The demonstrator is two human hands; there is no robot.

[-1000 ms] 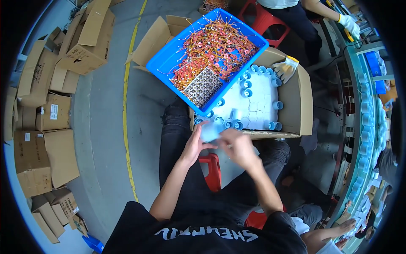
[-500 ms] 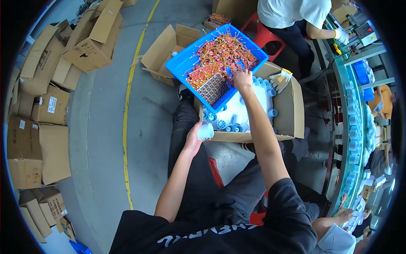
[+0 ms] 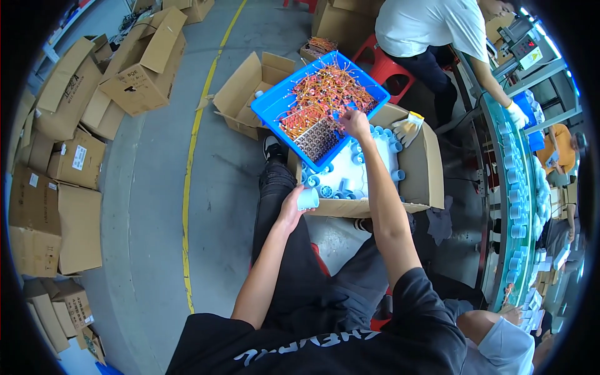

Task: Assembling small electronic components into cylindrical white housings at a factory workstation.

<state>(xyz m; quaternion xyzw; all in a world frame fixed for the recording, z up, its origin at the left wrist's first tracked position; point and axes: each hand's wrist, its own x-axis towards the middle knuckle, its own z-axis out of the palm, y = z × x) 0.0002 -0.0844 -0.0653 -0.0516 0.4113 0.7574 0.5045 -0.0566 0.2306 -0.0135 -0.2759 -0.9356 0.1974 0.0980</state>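
Grey floor (image 3: 150, 206) | left fingers (image 3: 294, 197) gripping cylindrical cup (image 3: 309, 199) | right fingers (image 3: 349, 119) near tangled wires (image 3: 322, 87), grip unclear

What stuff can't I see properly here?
In the head view:
- Whatever the right hand might be pinching: hidden by the hand itself.
- Part of the light-blue cup: covered by the left hand.
- Part of the carton: covered by the blue tray.
- Top of the co-worker's head: cut off by the upper edge.

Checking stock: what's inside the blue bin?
Orange wires with red parts, and a grid of small round pieces. What lies beneath is covered; the right hand hides a patch.
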